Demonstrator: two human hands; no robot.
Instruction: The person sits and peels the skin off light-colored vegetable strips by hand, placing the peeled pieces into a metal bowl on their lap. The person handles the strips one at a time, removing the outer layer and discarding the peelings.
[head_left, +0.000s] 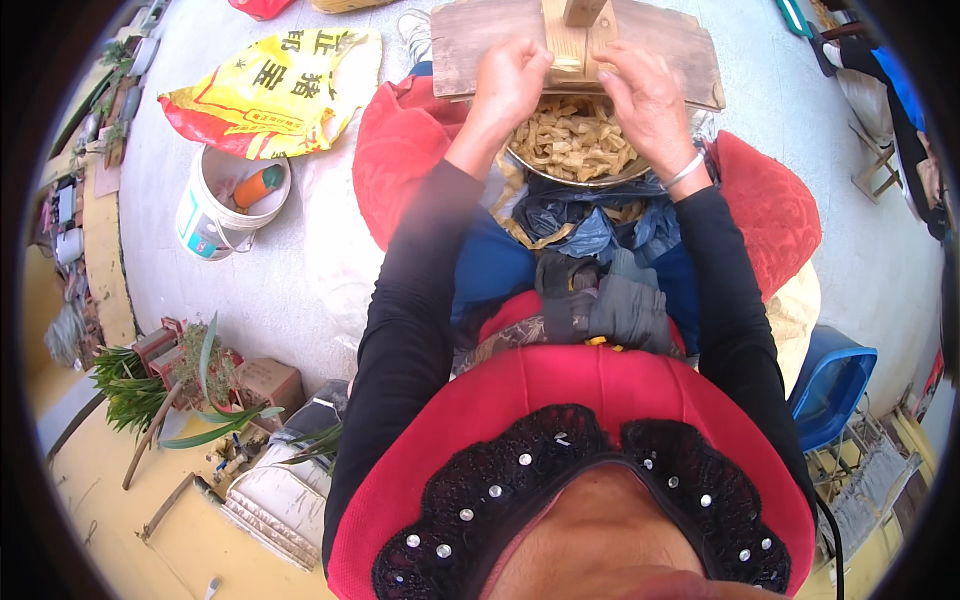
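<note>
A weathered wooden board (480, 45) lies crosswise in front of me, with a paler wooden piece (567, 45) and a short upright post (583, 10) at its middle. My left hand (512, 78) is closed at the left side of the pale piece, fingers curled in. On its other side, my right hand (648, 103) has bent fingers and thumb close to the wood. What either hand pinches is too small or hidden to make out. Below the board's near edge sits a round metal basin (590, 184) heaped with tan, flat strips (572, 140).
Crumpled dark blue plastic (570, 215) and loose strips lie between my knees. To the left stand a white bucket (205, 215) holding an orange-and-green object (258, 187) and a yellow-red printed sack (275, 95). Potted plants (215, 380) are lower left; a blue plastic stool (830, 385) is right.
</note>
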